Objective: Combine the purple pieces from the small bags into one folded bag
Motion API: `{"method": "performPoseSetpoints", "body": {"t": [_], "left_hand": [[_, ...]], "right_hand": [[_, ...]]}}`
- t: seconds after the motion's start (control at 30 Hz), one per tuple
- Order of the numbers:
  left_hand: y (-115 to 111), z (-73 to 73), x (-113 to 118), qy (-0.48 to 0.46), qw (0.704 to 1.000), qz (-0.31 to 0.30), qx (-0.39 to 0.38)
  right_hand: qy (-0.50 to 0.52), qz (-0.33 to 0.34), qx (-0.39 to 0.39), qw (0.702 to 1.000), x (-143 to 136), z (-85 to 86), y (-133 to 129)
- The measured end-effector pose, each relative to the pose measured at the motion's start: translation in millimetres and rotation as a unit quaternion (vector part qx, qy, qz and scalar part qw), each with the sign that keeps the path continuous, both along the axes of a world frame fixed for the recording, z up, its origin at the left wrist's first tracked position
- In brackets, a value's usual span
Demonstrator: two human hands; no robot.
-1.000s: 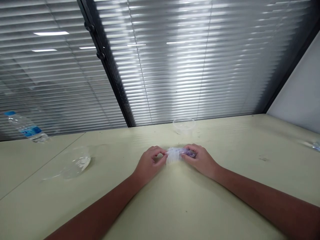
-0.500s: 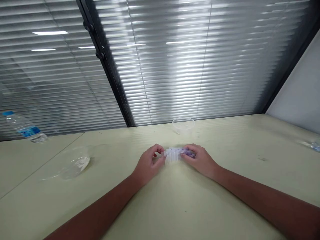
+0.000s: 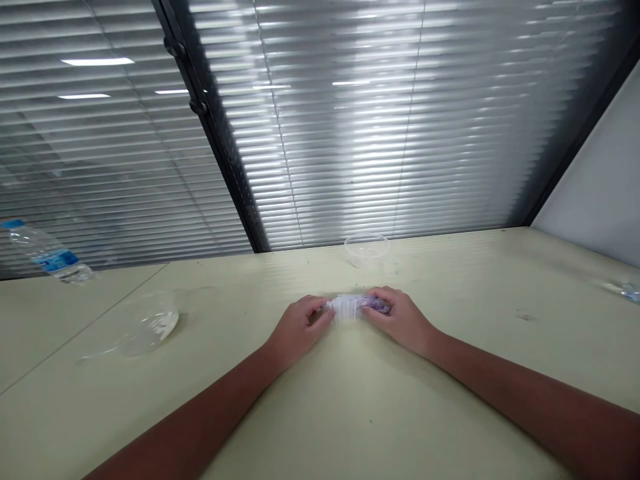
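Between my hands lies a small translucent plastic bundle [image 3: 347, 307], whitish with ridges in the middle and purple towards its right end. Its exact kind is too small to make out. My left hand [image 3: 300, 328] pinches its left end between thumb and fingers. Around the purple end my right hand [image 3: 401, 317] is closed, thumb in front and fingers behind. Both hands are low over the pale table [image 3: 320, 413]. Beyond the bundle stands a clear round plastic tub [image 3: 367, 250].
On the left, a clear plastic container or wrapper [image 3: 150, 327] rests on the table. A water bottle with a blue cap and label [image 3: 55, 259] is farther back left. Another clear bottle-like object [image 3: 629, 291] shows at the right edge. Window blinds [image 3: 350, 133] rise behind the table.
My left fingers have come down and closed in on the bundle's left end, moving slightly right. My right hand has kept its grip in the same place.
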State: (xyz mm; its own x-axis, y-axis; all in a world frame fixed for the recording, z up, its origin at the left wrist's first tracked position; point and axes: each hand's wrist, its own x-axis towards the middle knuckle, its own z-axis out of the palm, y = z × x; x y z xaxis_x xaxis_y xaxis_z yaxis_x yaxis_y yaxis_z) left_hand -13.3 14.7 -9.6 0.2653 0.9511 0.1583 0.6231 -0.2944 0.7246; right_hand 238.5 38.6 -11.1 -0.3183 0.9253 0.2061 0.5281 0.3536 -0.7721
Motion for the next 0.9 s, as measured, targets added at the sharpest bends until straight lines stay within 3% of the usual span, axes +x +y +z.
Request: {"method": "performPoseSetpoints", "body": {"t": [0.43,0.7,0.9], "left_hand": [[0.5,-3.7,1.8,0.027,0.998,0.044,0.027],[2.1,-3.1,2.5,0.039,0.998,0.04,0.028],[-2.8,0.0,2.6,-0.021,0.999,0.026,0.002]], "right_hand": [[-0.014,0.017,-0.006,1.0,1.7,0.5,-1.1],[-0.015,0.016,-0.016,1.0,0.5,0.4,-0.9],[-0.013,0.014,-0.012,1.0,0.0,0.8,-1.8]]}}
